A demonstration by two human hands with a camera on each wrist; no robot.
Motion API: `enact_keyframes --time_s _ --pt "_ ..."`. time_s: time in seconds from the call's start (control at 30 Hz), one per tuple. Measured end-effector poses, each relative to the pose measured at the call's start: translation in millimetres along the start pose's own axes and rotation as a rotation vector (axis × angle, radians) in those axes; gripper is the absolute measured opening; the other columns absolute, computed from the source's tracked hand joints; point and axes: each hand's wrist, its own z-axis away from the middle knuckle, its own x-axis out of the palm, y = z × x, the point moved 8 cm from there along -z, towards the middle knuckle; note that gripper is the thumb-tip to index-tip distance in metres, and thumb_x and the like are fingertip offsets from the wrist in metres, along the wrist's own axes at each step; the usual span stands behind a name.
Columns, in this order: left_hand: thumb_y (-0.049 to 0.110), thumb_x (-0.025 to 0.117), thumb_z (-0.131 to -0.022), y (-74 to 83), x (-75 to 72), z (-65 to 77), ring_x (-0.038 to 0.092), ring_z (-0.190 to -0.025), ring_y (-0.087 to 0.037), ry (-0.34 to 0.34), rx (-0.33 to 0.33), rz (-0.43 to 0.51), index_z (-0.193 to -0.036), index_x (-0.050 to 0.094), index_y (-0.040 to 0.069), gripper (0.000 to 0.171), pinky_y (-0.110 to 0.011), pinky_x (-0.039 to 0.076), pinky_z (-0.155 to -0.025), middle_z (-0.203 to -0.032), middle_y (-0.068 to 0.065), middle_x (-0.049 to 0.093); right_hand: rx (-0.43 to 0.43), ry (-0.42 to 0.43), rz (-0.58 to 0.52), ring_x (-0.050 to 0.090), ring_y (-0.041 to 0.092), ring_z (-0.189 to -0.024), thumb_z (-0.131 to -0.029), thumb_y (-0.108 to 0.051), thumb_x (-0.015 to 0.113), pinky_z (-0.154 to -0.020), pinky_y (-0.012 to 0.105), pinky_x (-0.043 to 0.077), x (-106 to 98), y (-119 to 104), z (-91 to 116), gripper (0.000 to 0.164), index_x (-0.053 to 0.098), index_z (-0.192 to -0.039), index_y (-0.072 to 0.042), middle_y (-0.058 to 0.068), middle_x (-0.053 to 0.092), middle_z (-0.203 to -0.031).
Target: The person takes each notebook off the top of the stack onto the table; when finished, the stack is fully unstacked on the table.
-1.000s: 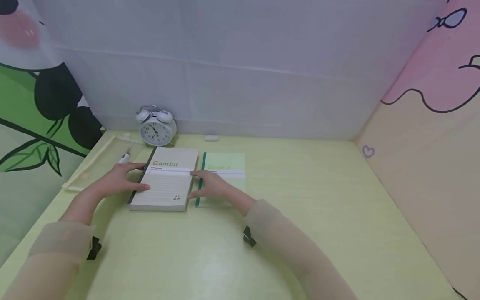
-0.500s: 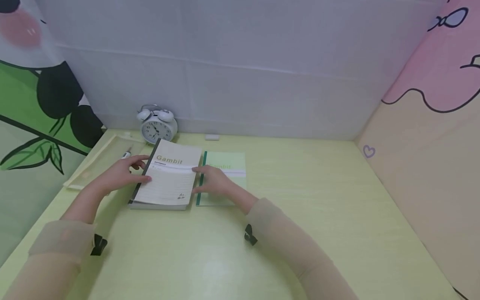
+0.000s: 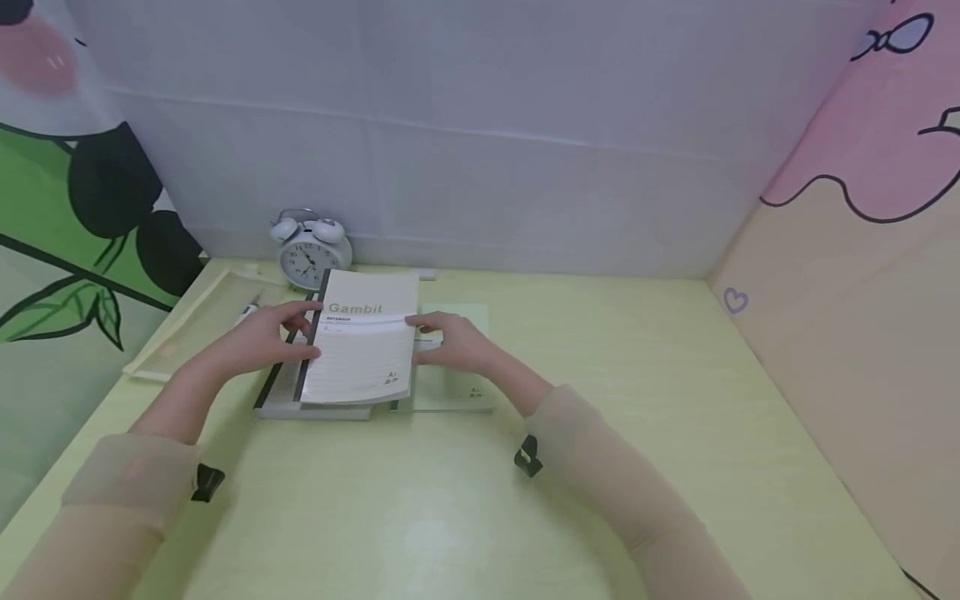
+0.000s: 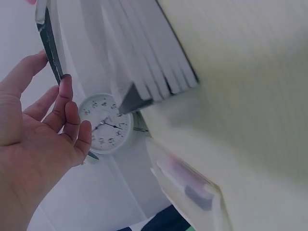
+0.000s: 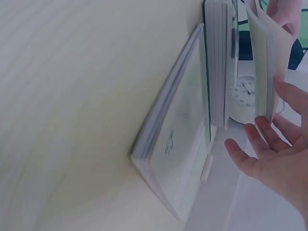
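A white notebook (image 3: 363,354) with a dark spine and "Gambit" on its cover is held level between both hands, raised over a stack of similar notebooks (image 4: 149,57). My left hand (image 3: 258,337) pinches the dark spine side between thumb and fingers. On the opposite edge, my right hand (image 3: 461,343) pinches the same notebook, thumb on top and fingertips below in the right wrist view. To the right of the stack lie green notebooks (image 5: 180,130), partly hidden by my right hand in the head view.
A white twin-bell alarm clock (image 3: 311,260) stands behind the stack. At the left, a shallow pale tray (image 3: 142,372) holds a pen-like item (image 3: 248,311). A small white block (image 3: 427,273) lies near the back wall. The pale yellow table (image 3: 637,400) extends to the right.
Both hands have lifted the top notebook off the stack and shifted it right, partly over the green notebooks. The notebook beneath now shows at the left.
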Motion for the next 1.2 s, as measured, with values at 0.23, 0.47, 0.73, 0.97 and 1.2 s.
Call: enact_keyframes --time_s 0.23,0.47,0.73,0.97,1.2 --pt "0.033 0.073 -0.082 27.2 0.3 -6.2 0.050 -0.092 -0.026 0.007 0.027 -0.028 -0.141 0.037 0.003 0.076 -0.031 0.042 -0.067 -0.105 -0.011 0.060 -0.039 0.011 -0.096 0.048 0.019 -0.124 -0.088 -0.015 0.065 -0.097 0.034 0.045 -26 6 18 0.054 0.047 -0.139 -0.014 0.002 0.048 -0.141" --pt "0.034 0.074 -0.081 60.1 1.8 -15.2 0.049 -0.095 -0.025 0.004 0.071 0.013 -0.142 0.038 0.003 0.077 -0.034 0.041 -0.073 -0.104 -0.010 0.059 -0.044 0.064 -0.119 0.050 0.019 -0.122 -0.090 -0.016 0.064 -0.099 0.037 0.044 -50 18 35 0.049 0.050 -0.137 -0.014 0.003 0.051 -0.138" --pt "0.034 0.075 -0.080 92.3 8.1 -30.5 0.046 -0.102 -0.029 0.026 0.111 -0.007 -0.143 0.037 0.003 0.080 -0.039 0.037 -0.080 -0.104 -0.008 0.059 -0.038 0.098 -0.126 0.050 0.021 -0.122 -0.088 -0.016 0.067 -0.100 0.038 0.043 -74 38 51 0.053 0.049 -0.138 -0.015 0.005 0.051 -0.138" --pt "0.029 0.077 -0.078 113.3 27.6 -47.7 0.046 -0.102 -0.025 0.030 0.132 0.056 -0.144 0.035 0.004 0.082 -0.039 0.037 -0.083 -0.105 -0.007 0.059 0.002 0.129 -0.149 0.050 0.023 -0.121 -0.086 -0.013 0.068 -0.099 0.038 0.044 -86 61 68 0.054 0.050 -0.137 -0.014 0.006 0.051 -0.137" --pt "0.032 0.077 -0.076 132.7 51.8 -61.6 0.045 -0.107 -0.029 0.026 0.122 0.064 -0.145 0.035 0.007 0.084 -0.050 0.034 -0.092 -0.106 -0.003 0.060 0.031 0.144 -0.163 0.047 0.025 -0.122 -0.086 -0.012 0.069 -0.101 0.041 0.042 -101 82 88 0.057 0.048 -0.138 -0.014 0.006 0.049 -0.138"
